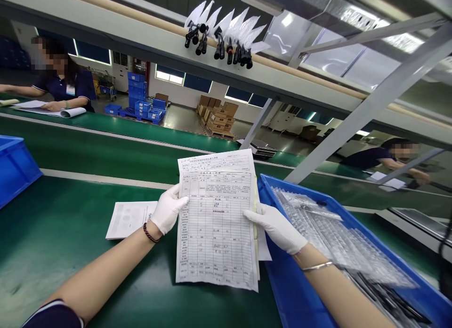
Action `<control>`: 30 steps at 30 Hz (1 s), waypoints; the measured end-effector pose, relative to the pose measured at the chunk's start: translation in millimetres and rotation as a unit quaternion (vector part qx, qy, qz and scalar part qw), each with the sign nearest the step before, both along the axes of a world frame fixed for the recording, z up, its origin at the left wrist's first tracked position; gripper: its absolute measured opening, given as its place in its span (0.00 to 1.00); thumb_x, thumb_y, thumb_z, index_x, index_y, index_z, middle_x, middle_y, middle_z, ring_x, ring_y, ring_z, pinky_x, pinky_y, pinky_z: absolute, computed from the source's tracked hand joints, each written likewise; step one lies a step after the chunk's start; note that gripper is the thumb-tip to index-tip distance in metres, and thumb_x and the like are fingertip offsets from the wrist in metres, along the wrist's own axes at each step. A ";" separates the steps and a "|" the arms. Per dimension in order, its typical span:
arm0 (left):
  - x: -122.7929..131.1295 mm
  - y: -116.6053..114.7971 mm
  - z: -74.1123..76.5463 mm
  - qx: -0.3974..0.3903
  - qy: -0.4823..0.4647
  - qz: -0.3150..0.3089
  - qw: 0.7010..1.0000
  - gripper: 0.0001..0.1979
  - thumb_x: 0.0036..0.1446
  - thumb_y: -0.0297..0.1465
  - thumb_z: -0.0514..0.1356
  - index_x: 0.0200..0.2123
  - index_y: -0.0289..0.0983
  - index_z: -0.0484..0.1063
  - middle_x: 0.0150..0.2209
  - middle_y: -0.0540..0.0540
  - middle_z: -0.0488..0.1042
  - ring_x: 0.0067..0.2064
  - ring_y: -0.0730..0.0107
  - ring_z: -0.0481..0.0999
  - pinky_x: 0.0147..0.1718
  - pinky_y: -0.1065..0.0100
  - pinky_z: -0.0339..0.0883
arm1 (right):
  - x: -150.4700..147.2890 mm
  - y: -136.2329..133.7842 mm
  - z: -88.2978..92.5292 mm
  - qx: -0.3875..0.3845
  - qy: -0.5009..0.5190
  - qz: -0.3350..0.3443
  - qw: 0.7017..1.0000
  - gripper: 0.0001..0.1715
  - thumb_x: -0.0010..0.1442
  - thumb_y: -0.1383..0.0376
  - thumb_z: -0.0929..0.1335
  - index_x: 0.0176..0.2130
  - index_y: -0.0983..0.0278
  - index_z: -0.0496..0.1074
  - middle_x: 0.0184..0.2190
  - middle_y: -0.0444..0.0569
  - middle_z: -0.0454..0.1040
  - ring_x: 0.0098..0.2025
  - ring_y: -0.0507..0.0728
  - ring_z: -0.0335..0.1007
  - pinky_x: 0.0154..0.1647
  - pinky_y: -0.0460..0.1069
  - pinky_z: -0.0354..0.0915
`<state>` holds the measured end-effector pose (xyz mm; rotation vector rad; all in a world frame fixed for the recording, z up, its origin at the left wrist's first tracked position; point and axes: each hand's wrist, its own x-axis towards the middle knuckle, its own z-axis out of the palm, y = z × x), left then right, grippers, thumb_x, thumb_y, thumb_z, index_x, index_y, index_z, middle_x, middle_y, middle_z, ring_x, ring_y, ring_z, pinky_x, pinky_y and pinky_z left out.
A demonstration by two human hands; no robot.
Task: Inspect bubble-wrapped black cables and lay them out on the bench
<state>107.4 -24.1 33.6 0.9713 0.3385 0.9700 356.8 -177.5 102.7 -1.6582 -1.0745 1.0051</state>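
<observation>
Several printed form sheets (219, 234), with tables and handwritten entries, are held up in front of me over the green bench. My left hand (168, 209), in a white glove, pinches their left edge with the thumb on top. On the right edge my right hand (277, 227), also gloved, grips the same sheets, its thumb on the front and its other fingers partly hidden. The sheets overlap unevenly, and a yellowish edge shows along the right side. Behind my left wrist lies a stack of white printed papers (129, 220) on the bench.
A blue bin (303, 187) with plastic-wrapped parts (328, 229) stands at right; another blue bin (17, 168) is at far left. Black connectors in clear bags (226, 41) hang from the overhead rail. A slanted metal post (353, 102) rises at right. Two people sit across the line.
</observation>
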 end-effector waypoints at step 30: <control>-2.7 -2.1 7.9 0.019 -0.038 -0.001 0.999 0.42 0.52 0.30 0.72 0.68 0.39 0.63 0.65 0.38 0.69 0.67 0.45 0.66 0.64 0.51 0.66 | -3.6 1.4 2.2 -0.008 -0.015 0.002 1.000 0.31 0.54 0.46 0.78 0.48 0.64 0.82 0.52 0.54 0.80 0.58 0.71 0.74 0.65 0.66 0.67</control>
